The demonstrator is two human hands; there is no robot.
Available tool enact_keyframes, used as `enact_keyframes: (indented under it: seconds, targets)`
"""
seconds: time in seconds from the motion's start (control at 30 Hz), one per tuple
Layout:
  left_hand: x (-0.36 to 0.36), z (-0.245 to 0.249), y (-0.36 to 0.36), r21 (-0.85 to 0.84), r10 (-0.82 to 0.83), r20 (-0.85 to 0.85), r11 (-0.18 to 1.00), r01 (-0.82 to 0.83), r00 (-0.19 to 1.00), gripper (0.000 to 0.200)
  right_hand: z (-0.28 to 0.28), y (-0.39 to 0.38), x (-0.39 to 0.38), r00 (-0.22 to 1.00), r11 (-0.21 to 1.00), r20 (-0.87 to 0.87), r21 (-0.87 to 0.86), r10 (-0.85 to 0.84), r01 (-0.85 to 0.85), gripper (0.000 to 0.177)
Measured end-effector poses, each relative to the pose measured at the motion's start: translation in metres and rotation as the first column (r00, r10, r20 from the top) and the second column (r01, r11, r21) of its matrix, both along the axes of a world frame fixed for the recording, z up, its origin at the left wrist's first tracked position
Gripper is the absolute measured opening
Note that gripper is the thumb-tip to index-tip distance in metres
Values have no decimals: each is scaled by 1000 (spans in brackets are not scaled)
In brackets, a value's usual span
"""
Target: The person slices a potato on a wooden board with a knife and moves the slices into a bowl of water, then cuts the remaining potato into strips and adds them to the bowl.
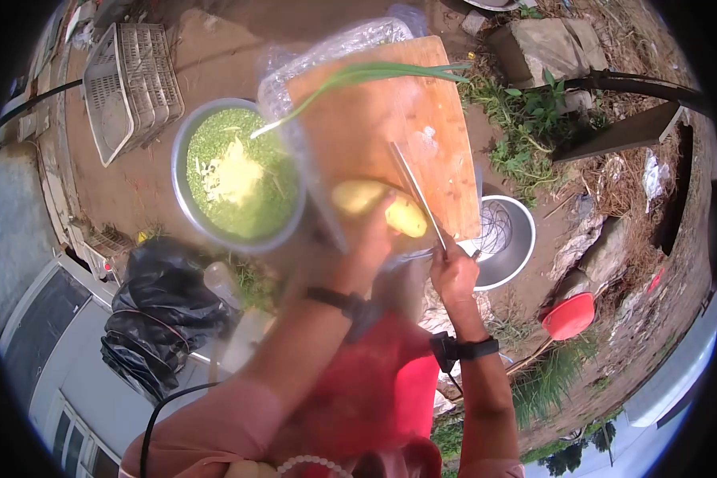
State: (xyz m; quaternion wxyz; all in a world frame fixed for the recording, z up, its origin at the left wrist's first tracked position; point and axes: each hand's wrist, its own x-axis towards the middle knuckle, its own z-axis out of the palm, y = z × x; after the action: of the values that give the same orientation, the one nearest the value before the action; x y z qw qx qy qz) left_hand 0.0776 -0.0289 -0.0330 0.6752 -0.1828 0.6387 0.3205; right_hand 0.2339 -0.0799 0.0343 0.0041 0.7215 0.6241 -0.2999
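Note:
A peeled yellow potato (360, 197) lies at the near edge of the wooden cutting board (366, 111), with my left hand (372, 237) closed around its middle. My right hand (456, 277) grips a knife (415, 185), seen nearly edge-on, its blade slanting across the board just right of the potato. Long green onion leaves (358, 74) stretch over the far part of the board, their white end reaching over a metal basin (185, 199). Finely chopped greens (251, 211) fill that basin, topped by pale yellowish shreds (233, 174).
Clear plastic wrap (338, 48) shows around the board's far and left edges. To the right stands a metal bowl (520, 255) with a wire whisk (495, 227). A plastic crate (135, 88), black bag (163, 307), red scoop-like container (569, 316) and concrete block (546, 52) surround the work area.

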Motion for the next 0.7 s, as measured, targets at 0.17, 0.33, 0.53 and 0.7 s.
enact_keyframes:
  seconds: [0.17, 0.33, 0.53, 0.7]
  targets:
    - [19, -10, -25, 19, 190, -114, 982, -190, 975, 40, 20, -7, 13, 1000, 1000, -9, -20, 7, -7, 38]
    - [20, -28, -44, -1, -420, -716, 799, 601, 557, 50, 49, 7, 20, 939, 944, 117, -109, 323, -312, 46]
    - [17, -13, -10, -435, -534, -805, 236, 869, -259, 49, 57, 22, 20, 901, 891, 90, -221, 424, -397, 52]
    - [8, 6, 5, -438, -703, -663, 84, 895, -258, 46, 33, 29, 6, 922, 913, 99, -210, 375, -349, 43]
